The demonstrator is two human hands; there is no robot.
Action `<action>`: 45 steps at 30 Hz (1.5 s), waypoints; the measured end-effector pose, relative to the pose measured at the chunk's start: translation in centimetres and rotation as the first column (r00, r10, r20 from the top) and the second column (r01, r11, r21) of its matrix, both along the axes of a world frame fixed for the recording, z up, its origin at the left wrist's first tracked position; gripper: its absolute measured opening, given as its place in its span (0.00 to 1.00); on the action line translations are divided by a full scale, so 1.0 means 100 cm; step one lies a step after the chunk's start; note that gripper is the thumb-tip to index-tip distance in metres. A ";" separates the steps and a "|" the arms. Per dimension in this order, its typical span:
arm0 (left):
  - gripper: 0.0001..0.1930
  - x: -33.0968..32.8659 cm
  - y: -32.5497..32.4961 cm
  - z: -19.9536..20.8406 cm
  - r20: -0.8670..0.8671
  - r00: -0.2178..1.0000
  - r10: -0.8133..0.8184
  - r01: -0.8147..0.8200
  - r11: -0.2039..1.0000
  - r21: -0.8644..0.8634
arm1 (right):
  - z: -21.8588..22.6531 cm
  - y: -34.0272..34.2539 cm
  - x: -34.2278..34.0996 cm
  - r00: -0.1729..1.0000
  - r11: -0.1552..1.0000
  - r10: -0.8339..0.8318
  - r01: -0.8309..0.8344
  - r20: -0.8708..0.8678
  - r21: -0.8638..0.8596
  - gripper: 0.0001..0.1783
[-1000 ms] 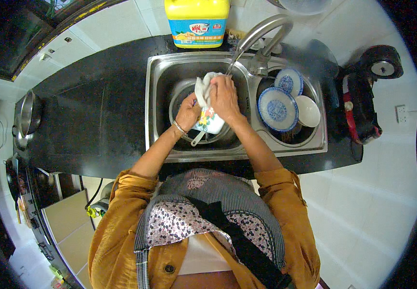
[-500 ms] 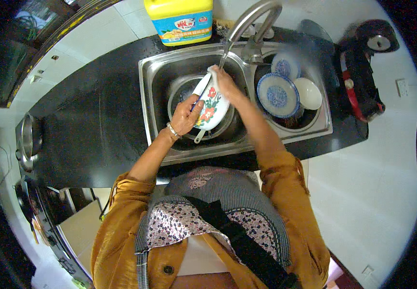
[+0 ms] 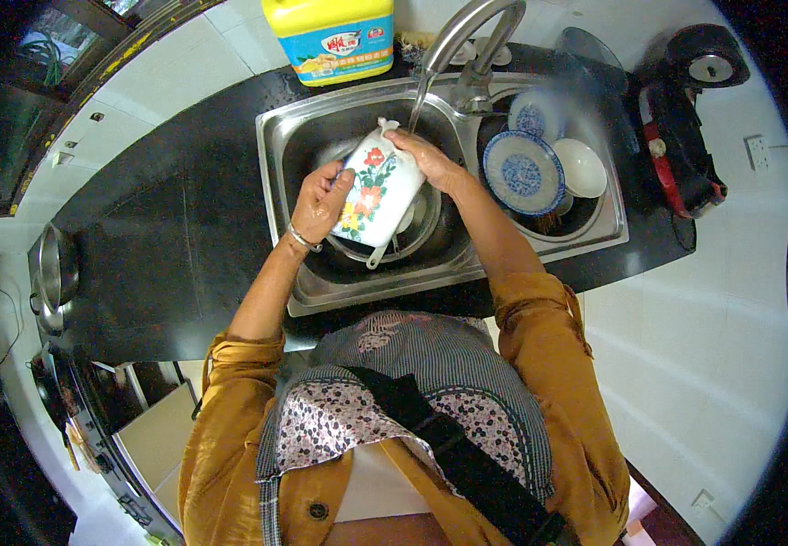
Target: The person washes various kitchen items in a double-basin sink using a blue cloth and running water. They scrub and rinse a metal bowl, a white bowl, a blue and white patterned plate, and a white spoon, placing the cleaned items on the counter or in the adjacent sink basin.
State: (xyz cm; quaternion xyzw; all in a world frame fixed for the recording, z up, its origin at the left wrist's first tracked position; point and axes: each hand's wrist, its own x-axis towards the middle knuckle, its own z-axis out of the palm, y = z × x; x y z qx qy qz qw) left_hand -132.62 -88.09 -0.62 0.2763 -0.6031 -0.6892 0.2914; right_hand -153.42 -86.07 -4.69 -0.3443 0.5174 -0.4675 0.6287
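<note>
A white enamel bowl [image 3: 394,188] with red, orange and yellow flowers is tilted on its side over the left sink basin. My left hand [image 3: 319,202] grips its left edge, thumb on the flowered outside. At the upper edge, my right hand [image 3: 423,159] is closed round the bowl, beside a scrap of white cloth-like material [image 3: 387,125]; whether it pinches that too is unclear. A thin stream of water falls from the faucet [image 3: 449,45] close to the right hand. Under the bowl sits a round metal pan [image 3: 430,227], partly hidden, with a pale utensil handle [image 3: 376,257] showing.
In the right basin rest a blue-and-white plate [image 3: 523,177], a white bowl [image 3: 581,169] and another patterned dish [image 3: 530,116]. A yellow jug [image 3: 332,41] stands behind the sink. Metal basins [image 3: 57,264] lie at the counter's left end; a black-and-red appliance [image 3: 681,155] is at the right.
The bowl has been turned so that more of its flowered outside shows, and it has shifted left. My left hand has moved up and left along its edge.
</note>
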 end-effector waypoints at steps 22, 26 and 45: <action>0.13 -0.044 0.008 -0.075 -0.012 0.738 0.675 -0.643 0.708 0.291 | 0.012 0.038 0.069 0.200 0.869 -0.409 -0.211 -0.890 -0.447 0.25; 0.10 -0.047 0.016 -0.056 -0.032 0.829 0.558 -0.514 0.783 0.350 | -0.059 -0.005 0.008 0.960 0.951 -0.222 0.174 -0.172 -0.256 0.25; 0.12 -0.025 0.004 -0.043 -0.011 0.982 0.190 -0.179 0.938 0.296 | 0.030 -0.005 0.031 0.861 0.769 -0.470 0.292 -0.193 -0.568 0.19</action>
